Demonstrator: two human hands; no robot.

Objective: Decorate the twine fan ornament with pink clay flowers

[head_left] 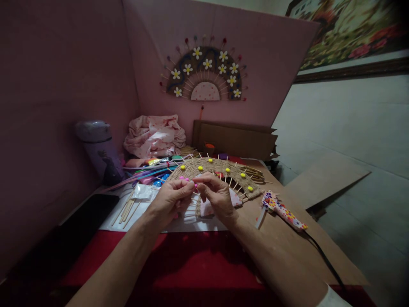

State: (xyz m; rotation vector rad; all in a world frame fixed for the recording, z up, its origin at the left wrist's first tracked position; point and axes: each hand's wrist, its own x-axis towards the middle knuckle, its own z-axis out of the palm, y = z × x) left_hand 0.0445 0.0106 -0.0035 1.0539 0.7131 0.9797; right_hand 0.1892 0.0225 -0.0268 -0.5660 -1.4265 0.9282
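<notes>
Both my hands are closed in a pinch, fingertips almost meeting over a twine-wrapped fan (217, 165). Between the fingertips of my left hand (172, 200) and my right hand (217, 196) shows a small pink piece (196, 186); its shape is mostly hidden. Pink bits (183, 178) also show just behind my left fingers. The fan lies on the table as an arch, with thin wooden sticks poking out along its edges and several yellow ovals (227, 170) on the twine. Its pale dotted centre (235, 198) is partly covered by my right hand.
At right, a flower-patterned glue gun (283, 209) rests on a brown board (319, 256), its cord trailing forward. Loose sticks (128, 209) and a dark flat slab (92, 217) lie left. Behind are bunched pink cloth (156, 135), cardboard (236, 140) and a finished fan (207, 64) on the wall.
</notes>
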